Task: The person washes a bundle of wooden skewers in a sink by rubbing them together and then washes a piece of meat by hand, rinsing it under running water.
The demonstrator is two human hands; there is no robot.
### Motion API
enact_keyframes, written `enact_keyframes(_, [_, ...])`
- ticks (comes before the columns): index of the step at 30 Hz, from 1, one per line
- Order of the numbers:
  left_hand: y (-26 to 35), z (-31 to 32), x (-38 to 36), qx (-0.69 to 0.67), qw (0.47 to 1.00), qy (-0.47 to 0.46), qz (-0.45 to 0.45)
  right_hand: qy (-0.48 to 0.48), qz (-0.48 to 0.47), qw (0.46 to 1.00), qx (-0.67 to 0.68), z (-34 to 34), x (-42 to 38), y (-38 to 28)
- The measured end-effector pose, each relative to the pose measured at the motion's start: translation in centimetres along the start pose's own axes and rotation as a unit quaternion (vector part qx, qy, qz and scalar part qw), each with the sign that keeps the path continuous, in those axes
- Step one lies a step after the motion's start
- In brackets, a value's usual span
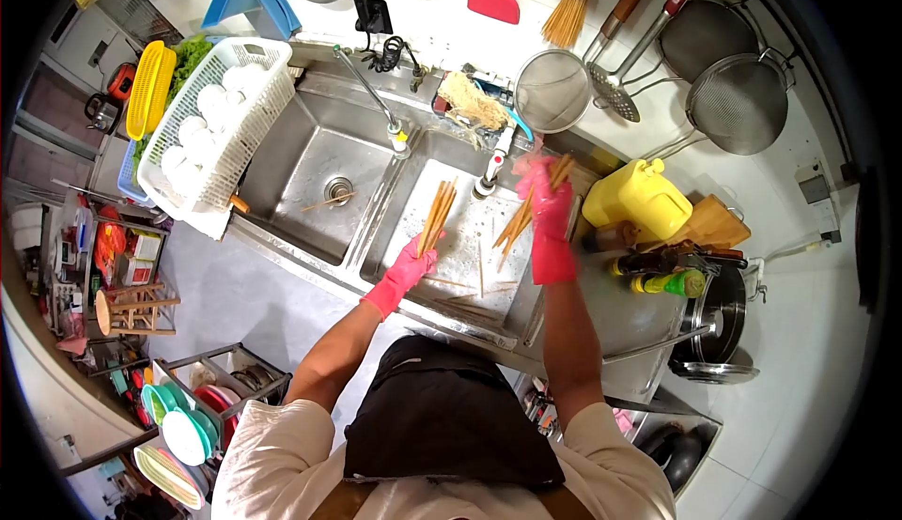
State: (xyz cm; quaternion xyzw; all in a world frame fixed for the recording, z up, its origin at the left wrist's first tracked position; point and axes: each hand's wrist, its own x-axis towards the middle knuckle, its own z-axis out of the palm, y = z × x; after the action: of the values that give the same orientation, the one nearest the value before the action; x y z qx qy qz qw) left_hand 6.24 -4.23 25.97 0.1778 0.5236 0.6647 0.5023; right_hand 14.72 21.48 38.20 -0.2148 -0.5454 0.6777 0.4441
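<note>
Both hands wear pink rubber gloves. My left hand (412, 264) is closed round a bundle of chopsticks (438, 213) that points up over the near left part of the right sink basin (381, 229). My right hand (550, 202) grips a second bundle of chopsticks (514, 227), slanting across the basin's right side, close to the tap valve (485, 185). Several loose chopsticks (481, 271) lie on the wet basin floor below and between the hands.
The left basin (319, 182) has a drain and a stick in it. A white basket (268, 107) stands at the left. A faucet (371, 93) rises behind the divider. At right are a yellow jug (631, 202), bottles (672, 283) and a pot (722, 309); strainers (738, 102) hang above.
</note>
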Motion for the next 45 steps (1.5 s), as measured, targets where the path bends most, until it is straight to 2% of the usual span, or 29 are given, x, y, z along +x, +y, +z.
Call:
enact_keyframes(1, [0.3,0.2,0.1,0.082,0.996,0.038,0.002,-0.011,0.026,0.999,-0.034,0.3,-0.7,0.5])
enact_keyframes(2, [0.6,0.4,0.2,0.082,0.996,0.038,0.002,-0.023,0.053,0.996,-0.067,0.8,-1.3,0.7])
enact_keyframes(3, [0.9,0.7,0.3,0.324,0.927,0.141,0.126,-0.025,0.062,0.996,-0.055,1.6,-1.7,1.0])
enact_keyframes(4, [1.1,0.9,0.4,0.538,0.775,0.231,0.238,-0.025,0.062,0.996,-0.054,2.2,-2.2,1.1])
enact_keyframes(5, [2.0,1.5,0.2,0.565,0.765,0.259,0.172,-0.028,0.126,0.987,-0.096,2.6,-2.7,0.9])
enact_keyframes(6, [2.7,1.7,0.1,0.565,0.765,0.259,0.172,-0.031,0.19,0.972,-0.138,2.7,-3.2,0.9])
enact_keyframes(8, [3.7,1.9,0.2,0.65,0.702,0.272,0.102,-0.062,0.189,0.974,-0.106,2.1,-3.9,2.7])
enact_keyframes(9, [4.0,1.8,0.3,0.65,0.701,0.275,0.101,-0.069,0.214,0.969,-0.098,2.2,-4.2,3.1])
enact_keyframes(10, [4.2,1.8,0.3,0.684,0.671,0.271,0.089,-0.077,0.238,0.964,-0.091,2.3,-4.3,3.6])
enact_keyframes(11, [4.3,1.8,0.4,0.717,0.64,0.267,0.077,-0.035,0.268,0.957,-0.104,3.2,-4.4,3.2])
enact_keyframes(15, [4.7,2.1,0.1,0.738,0.61,0.275,0.085,-0.067,0.253,0.959,-0.108,3.1,-4.2,3.6])
enact_keyframes(17, [4.8,2.2,-0.2,0.75,0.578,0.291,0.136,-0.074,0.264,0.951,-0.145,2.9,-3.9,3.5])
enact_keyframes(20, [4.8,2.0,-0.5,0.757,0.579,0.276,0.121,-0.081,0.299,0.931,-0.193,2.7,-3.7,3.4])
enact_keyframes(24, [4.4,2.0,-0.7,0.753,0.582,0.279,0.125,-0.08,0.321,0.927,-0.176,3.0,-3.7,2.6])
enact_keyframes(26, [4.1,1.8,-0.5,0.73,0.608,0.282,0.133,-0.11,0.303,0.923,-0.21,3.0,-3.7,1.7])
enact_keyframes(29, [3.6,1.6,-0.4,0.717,0.626,0.281,0.123,-0.161,0.295,0.925,-0.179,2.5,-3.4,1.6])
enact_keyframes(32, [3.7,1.8,-0.3,0.705,0.641,0.281,0.115,-0.172,0.252,0.928,-0.214,2.6,-3.5,1.4])
enact_keyframes(36, [4.0,1.7,-0.5,0.688,0.671,0.253,0.111,-0.171,0.261,0.924,-0.22,1.7,-2.7,0.8])
enact_keyframes(38, [2.6,0.2,-0.1,0.601,0.732,0.238,0.217,-0.12,0.198,0.952,-0.202,0.2,-1.8,1.1])
enact_keyframes(39, [1.8,-0.3,0.0,0.601,0.731,0.24,0.216,-0.121,0.198,0.952,-0.201,-0.1,-1.1,0.2])
enact_keyframes(41, [0.1,-1.2,0.2,0.433,0.851,0.216,0.205,-0.079,0.176,0.949,-0.248,-0.6,0.2,-2.2])
enact_keyframes(42, [-0.5,-2.0,0.4,0.434,0.851,0.214,0.204,-0.078,0.177,0.949,-0.248,-0.5,0.2,-3.3])
enact_keyframes(43, [-0.8,-3.1,0.7,0.209,0.968,0.114,0.085,-0.05,0.153,0.963,-0.217,-0.3,0.3,-4.5])
enact_keyframes(44, [-1.0,-3.6,1.0,-0.034,0.999,0.005,-0.039,-0.023,0.127,0.974,-0.185,-0.1,0.4,-5.4])
enact_keyframes(45, [0.5,-2.3,0.3,-0.012,0.998,0.029,-0.053,-0.013,0.095,0.974,-0.208,-0.2,0.7,-6.1])
